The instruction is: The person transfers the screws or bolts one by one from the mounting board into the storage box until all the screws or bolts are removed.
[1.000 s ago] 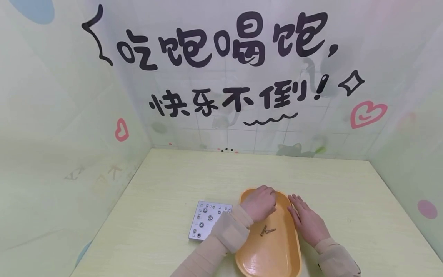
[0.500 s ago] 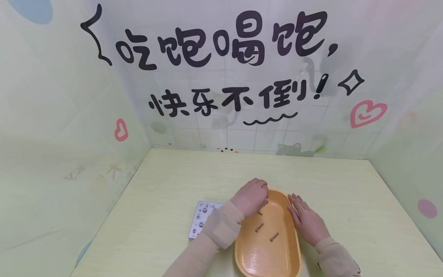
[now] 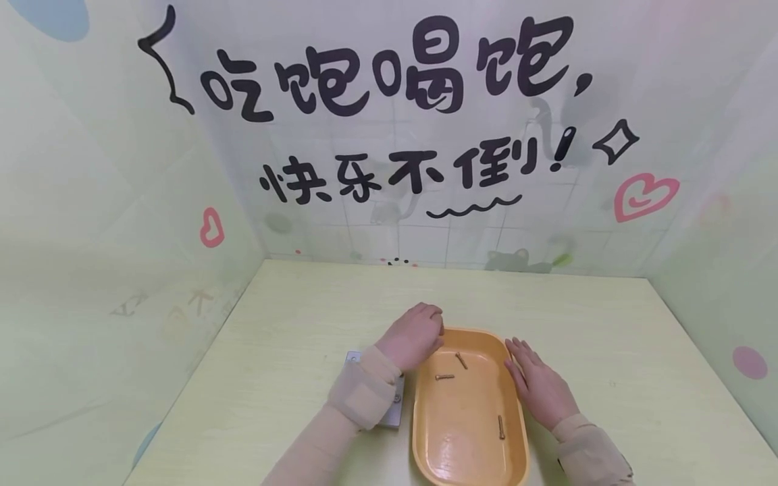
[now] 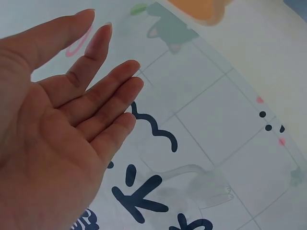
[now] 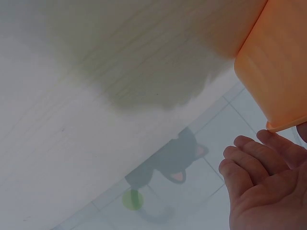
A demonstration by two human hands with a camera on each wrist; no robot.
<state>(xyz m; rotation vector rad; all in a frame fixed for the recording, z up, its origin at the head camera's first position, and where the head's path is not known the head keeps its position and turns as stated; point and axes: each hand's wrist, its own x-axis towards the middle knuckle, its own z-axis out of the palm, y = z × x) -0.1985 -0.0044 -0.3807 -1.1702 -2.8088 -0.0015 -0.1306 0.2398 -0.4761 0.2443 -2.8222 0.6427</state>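
An orange oblong tray [image 3: 464, 442] stands on the table with three small metal screws lying apart inside. One screw [image 3: 445, 376] and a second screw [image 3: 461, 361] lie toward the far end; the third screw [image 3: 501, 427] is by the right wall. My left hand [image 3: 415, 336] is over the tray's far left corner, and the left wrist view shows its palm bare, fingers loosely bent. My right hand [image 3: 543, 391] rests along the tray's right side, extended fingers at the rim. A silver metal block [image 3: 392, 417] with holes and fittings sits left of the tray, mostly hidden beneath my left wrist.
The pale wooden table [image 3: 292, 317] is enclosed by printed curtain walls on the left, back and right. The back wall [image 3: 425, 236] carries large black lettering and rises from the table's far edge.
My left hand has moved left from inside the tray to its far left corner, covering more of the metal block. The screws have spread apart, and a third shows. My right hand stays put.
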